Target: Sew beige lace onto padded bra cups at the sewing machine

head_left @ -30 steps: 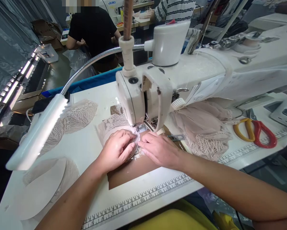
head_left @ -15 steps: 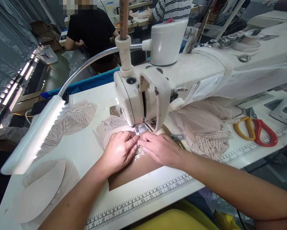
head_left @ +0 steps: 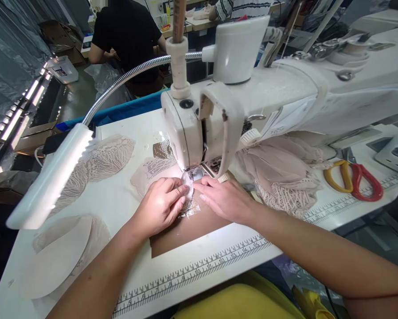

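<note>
My left hand [head_left: 159, 206] and my right hand [head_left: 224, 199] lie side by side just in front of the presser foot [head_left: 194, 173] of a white sewing machine [head_left: 219, 119]. Both press on a small beige lace piece [head_left: 152, 170] that runs under the needle. The left fingers are curled and pinch the lace edge. My right hand's fingers lie flat on the fabric, fingertips meeting the left ones. A brown sheet [head_left: 192, 228] lies under the work.
A gooseneck lamp [head_left: 49, 177] hangs over the left of the white table [head_left: 126, 208]. Lace cups [head_left: 99, 161] and foam cups [head_left: 56, 257] lie at left. A heap of beige fabric [head_left: 282, 173] and yellow and red scissors [head_left: 353, 179] lie at right. Other people work behind.
Both hands have slid the lace a little toward the needle, and the view has shifted slightly. The left fingers are bunched closer at the presser foot.
</note>
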`<state>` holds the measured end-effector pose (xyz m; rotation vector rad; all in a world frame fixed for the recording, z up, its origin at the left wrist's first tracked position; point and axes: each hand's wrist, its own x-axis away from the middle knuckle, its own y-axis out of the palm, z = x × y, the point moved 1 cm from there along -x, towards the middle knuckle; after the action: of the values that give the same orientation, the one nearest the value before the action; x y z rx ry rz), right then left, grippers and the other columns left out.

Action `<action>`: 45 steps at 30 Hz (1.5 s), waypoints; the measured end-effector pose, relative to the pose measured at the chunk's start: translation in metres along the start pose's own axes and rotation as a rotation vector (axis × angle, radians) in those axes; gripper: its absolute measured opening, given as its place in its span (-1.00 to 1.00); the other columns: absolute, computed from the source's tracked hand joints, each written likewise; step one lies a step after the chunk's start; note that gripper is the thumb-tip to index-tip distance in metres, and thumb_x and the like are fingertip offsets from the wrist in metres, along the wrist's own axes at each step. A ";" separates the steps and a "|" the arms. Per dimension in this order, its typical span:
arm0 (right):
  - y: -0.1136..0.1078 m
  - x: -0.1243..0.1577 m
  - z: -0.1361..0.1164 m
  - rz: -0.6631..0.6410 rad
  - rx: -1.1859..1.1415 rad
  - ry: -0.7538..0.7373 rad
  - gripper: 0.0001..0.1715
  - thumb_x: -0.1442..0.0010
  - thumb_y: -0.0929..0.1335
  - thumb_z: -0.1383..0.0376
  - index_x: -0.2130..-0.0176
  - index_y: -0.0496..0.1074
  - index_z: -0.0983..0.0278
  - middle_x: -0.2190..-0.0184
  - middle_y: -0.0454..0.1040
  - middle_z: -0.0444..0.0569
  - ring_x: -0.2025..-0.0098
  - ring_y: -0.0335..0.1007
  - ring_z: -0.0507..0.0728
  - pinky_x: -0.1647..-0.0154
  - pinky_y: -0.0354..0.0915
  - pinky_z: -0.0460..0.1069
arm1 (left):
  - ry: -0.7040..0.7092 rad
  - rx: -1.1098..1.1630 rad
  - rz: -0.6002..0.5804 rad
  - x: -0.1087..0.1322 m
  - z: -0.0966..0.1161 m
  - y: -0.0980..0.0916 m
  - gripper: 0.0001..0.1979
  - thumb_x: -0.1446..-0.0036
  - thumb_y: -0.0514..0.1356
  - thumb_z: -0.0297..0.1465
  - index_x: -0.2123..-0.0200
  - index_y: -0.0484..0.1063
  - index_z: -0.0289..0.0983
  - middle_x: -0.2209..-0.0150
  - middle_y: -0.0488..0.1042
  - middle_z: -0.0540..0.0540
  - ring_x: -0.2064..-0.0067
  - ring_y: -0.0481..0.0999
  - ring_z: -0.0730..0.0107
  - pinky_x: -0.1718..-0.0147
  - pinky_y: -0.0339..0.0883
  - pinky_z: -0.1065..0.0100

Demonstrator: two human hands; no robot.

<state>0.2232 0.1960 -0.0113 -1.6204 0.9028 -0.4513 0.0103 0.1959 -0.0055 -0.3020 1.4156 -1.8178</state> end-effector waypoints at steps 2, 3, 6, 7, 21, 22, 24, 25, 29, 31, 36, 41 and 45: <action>-0.001 0.001 0.002 0.007 -0.001 0.005 -0.67 -0.25 0.24 0.35 0.03 0.45 0.30 0.29 0.42 0.00 0.34 0.14 0.10 0.37 -0.01 -0.03 | 0.024 0.034 0.018 0.003 -0.001 -0.003 -0.73 -0.22 0.10 -0.45 0.03 0.45 -0.34 0.11 0.45 -0.23 0.11 0.40 0.19 0.12 0.31 0.16; -0.001 0.002 0.003 0.016 -0.004 0.005 -0.68 -0.25 0.24 0.34 0.04 0.45 0.30 0.30 0.42 0.01 0.35 0.13 0.10 0.37 -0.02 -0.03 | 0.036 0.044 0.023 0.003 -0.001 -0.004 -0.73 -0.21 0.11 -0.46 0.04 0.45 -0.33 0.11 0.45 -0.22 0.12 0.40 0.20 0.12 0.31 0.17; -0.001 0.004 0.005 0.068 -0.027 -0.028 -0.70 -0.25 0.24 0.34 0.08 0.46 0.30 0.33 0.41 0.00 0.36 0.12 0.09 0.38 -0.03 -0.03 | 0.070 0.048 0.020 0.003 -0.001 -0.006 -0.76 -0.19 0.13 -0.47 0.07 0.46 -0.31 0.11 0.47 -0.20 0.13 0.41 0.23 0.13 0.31 0.18; -0.001 0.004 0.005 0.087 -0.039 -0.054 -0.71 -0.25 0.23 0.34 0.10 0.47 0.31 0.34 0.40 -0.01 0.36 0.11 0.09 0.38 -0.03 -0.03 | 0.078 0.041 0.015 0.002 -0.001 -0.006 -0.77 -0.20 0.13 -0.47 0.08 0.47 -0.30 0.12 0.48 -0.20 0.14 0.41 0.23 0.13 0.32 0.18; 0.005 0.003 -0.004 -0.041 -0.048 -0.141 -0.72 -0.20 0.26 0.45 0.10 0.44 0.32 0.20 0.39 0.03 0.16 0.19 0.14 0.30 0.08 -0.02 | 0.095 -0.225 -0.149 -0.006 0.001 0.000 -0.67 -0.30 0.02 -0.41 -0.07 0.39 -0.32 -0.12 0.42 -0.16 0.15 0.41 0.20 0.21 0.35 0.20; 0.005 0.003 -0.004 -0.046 -0.049 -0.138 -0.73 -0.20 0.26 0.45 0.11 0.44 0.32 0.21 0.39 0.03 0.16 0.19 0.14 0.29 0.08 -0.02 | 0.095 -0.244 -0.163 -0.007 0.001 0.000 -0.67 -0.30 0.01 -0.42 -0.08 0.38 -0.31 -0.13 0.42 -0.14 0.15 0.41 0.19 0.20 0.34 0.19; 0.004 0.004 -0.004 -0.052 -0.047 -0.130 -0.74 -0.20 0.25 0.47 0.14 0.44 0.32 0.24 0.38 0.02 0.18 0.18 0.13 0.27 0.08 -0.01 | 0.089 -0.261 -0.181 -0.009 0.001 0.000 -0.66 -0.30 0.00 -0.42 -0.08 0.39 -0.31 -0.13 0.41 -0.13 0.14 0.40 0.18 0.18 0.34 0.18; 0.004 0.004 -0.005 -0.053 -0.045 -0.127 -0.74 -0.19 0.25 0.47 0.14 0.44 0.31 0.25 0.38 0.01 0.19 0.18 0.13 0.27 0.07 -0.01 | 0.083 -0.263 -0.186 -0.010 0.001 0.000 -0.66 -0.30 0.00 -0.41 -0.08 0.39 -0.31 -0.14 0.41 -0.12 0.14 0.39 0.18 0.17 0.34 0.18; 0.004 0.004 -0.005 -0.045 -0.018 -0.126 -0.74 -0.17 0.26 0.47 0.15 0.44 0.31 0.27 0.38 0.01 0.20 0.17 0.13 0.30 0.03 -0.01 | 0.034 -0.251 -0.190 -0.010 0.003 0.001 -0.65 -0.32 -0.02 -0.38 -0.06 0.41 -0.32 -0.13 0.42 -0.12 0.14 0.38 0.20 0.16 0.34 0.17; 0.004 0.002 -0.005 -0.042 0.004 -0.111 -0.74 -0.16 0.27 0.48 0.16 0.44 0.31 0.26 0.39 0.01 0.21 0.17 0.13 0.33 0.01 -0.01 | 0.004 -0.250 -0.186 -0.011 0.005 0.003 -0.65 -0.32 -0.03 -0.37 -0.06 0.42 -0.32 -0.13 0.41 -0.13 0.16 0.37 0.21 0.17 0.35 0.17; 0.005 -0.001 -0.005 -0.004 0.055 -0.064 -0.72 -0.16 0.27 0.48 0.15 0.45 0.29 0.30 0.40 -0.02 0.30 0.14 0.10 0.35 -0.02 -0.01 | -0.048 -0.235 -0.186 -0.014 0.006 0.005 -0.63 -0.32 -0.04 -0.37 -0.07 0.40 -0.34 -0.13 0.41 -0.20 0.15 0.38 0.18 0.16 0.36 0.14; 0.004 -0.001 -0.002 0.027 0.077 -0.035 -0.70 -0.20 0.26 0.42 0.07 0.45 0.30 0.31 0.44 -0.01 0.32 0.16 0.11 0.35 0.00 -0.01 | 0.000 -0.114 -0.223 -0.008 0.005 -0.014 -0.56 -0.20 0.12 -0.33 -0.14 0.31 -0.30 -0.18 0.31 -0.26 0.02 0.38 0.09 0.07 0.35 0.08; 0.001 -0.001 0.000 0.071 0.034 -0.013 -0.72 -0.24 0.27 0.34 0.07 0.46 0.29 0.32 0.46 0.00 0.30 0.21 0.13 0.29 0.08 0.00 | 0.060 -0.025 -0.223 -0.001 0.005 -0.023 -0.65 -0.17 0.16 -0.37 -0.04 0.40 -0.25 -0.16 0.32 -0.24 0.02 0.41 0.12 0.10 0.37 0.14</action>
<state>0.2226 0.1966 -0.0118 -1.5534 0.9350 -0.4048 0.0041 0.1944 0.0166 -0.4369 1.4963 -2.0037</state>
